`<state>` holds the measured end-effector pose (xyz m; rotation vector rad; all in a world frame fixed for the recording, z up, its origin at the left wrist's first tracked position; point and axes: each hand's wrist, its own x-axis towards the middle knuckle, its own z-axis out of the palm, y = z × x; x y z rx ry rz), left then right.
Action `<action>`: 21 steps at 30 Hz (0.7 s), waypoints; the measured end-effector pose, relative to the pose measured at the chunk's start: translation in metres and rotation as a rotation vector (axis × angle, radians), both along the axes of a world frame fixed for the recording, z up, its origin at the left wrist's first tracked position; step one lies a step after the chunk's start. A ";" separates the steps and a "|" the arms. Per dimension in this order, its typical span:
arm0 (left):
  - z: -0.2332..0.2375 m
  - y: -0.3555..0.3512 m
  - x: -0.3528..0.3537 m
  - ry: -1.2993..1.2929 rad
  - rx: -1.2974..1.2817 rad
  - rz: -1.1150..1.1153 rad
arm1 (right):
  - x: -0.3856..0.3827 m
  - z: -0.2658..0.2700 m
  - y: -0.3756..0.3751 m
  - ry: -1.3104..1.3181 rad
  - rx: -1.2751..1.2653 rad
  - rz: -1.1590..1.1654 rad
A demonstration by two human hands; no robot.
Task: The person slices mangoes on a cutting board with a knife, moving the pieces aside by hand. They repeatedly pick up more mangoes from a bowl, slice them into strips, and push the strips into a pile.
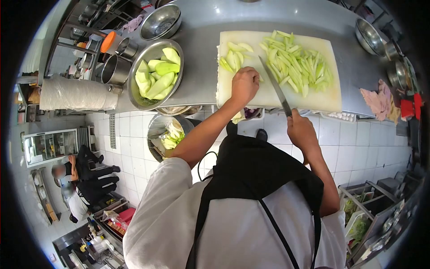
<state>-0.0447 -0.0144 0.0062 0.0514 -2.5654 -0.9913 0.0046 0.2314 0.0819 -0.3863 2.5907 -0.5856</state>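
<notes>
My right hand (303, 131) grips the handle of a kitchen knife (277, 85), its long blade lying across the cutting board (333, 99) and pointing away from me. To its left, my left hand (245, 84) is curled down on the board with fingers bent inward. Whatever lies under those fingers is mostly hidden. Just beyond the left hand are several pale green vegetable slices (233, 58). On the blade's right side spreads a large heap of pale green vegetable strips (300, 65).
Left of the board, a metal bowl (133, 95) holds large peeled green pieces (165, 68). An empty-looking metal bowl (160, 22) sits behind it. Below the counter stands a bin (152, 134) with green scraps. A pink cloth (378, 99) lies right. Two people (83, 175) are far left.
</notes>
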 end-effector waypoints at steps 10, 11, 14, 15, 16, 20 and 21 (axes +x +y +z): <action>0.040 -0.073 -0.114 -0.217 -0.386 -0.101 | 0.026 0.031 0.008 -0.075 0.001 0.031; 0.036 -0.079 -0.124 -0.334 -0.435 -0.167 | 0.029 0.027 0.007 -0.096 0.008 0.027; 0.047 -0.079 -0.140 -0.496 -0.494 -0.202 | 0.029 0.017 0.006 -0.074 -0.006 0.023; 0.045 -0.077 -0.143 -0.514 -0.498 -0.211 | 0.030 0.012 0.007 -0.073 -0.009 0.014; 0.043 -0.075 -0.146 -0.550 -0.489 -0.220 | 0.028 0.009 0.007 -0.044 -0.013 0.023; 0.045 -0.072 -0.148 -0.611 -0.463 -0.229 | 0.017 -0.006 0.004 0.010 -0.015 -0.004; 0.047 -0.072 -0.145 -0.606 -0.459 -0.224 | 0.015 -0.007 0.003 0.023 -0.016 -0.002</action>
